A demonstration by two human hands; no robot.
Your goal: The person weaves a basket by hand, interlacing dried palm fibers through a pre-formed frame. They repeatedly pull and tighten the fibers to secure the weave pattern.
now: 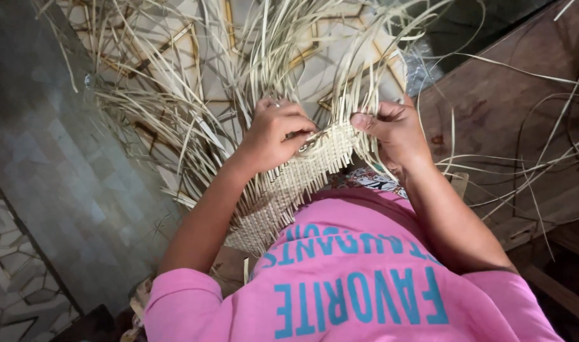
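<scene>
While two hands, left hand [273, 133], right hand [394, 130], pinch one woven mat [283, 190] (strips uncounted)

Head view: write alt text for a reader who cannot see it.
Two bare hands, left and right, pinch the edge of a half-woven straw mat held over a pink shirt. Loose pale strips fan out from the mat across a patterned tile floor, with a wooden bench at right.
</scene>
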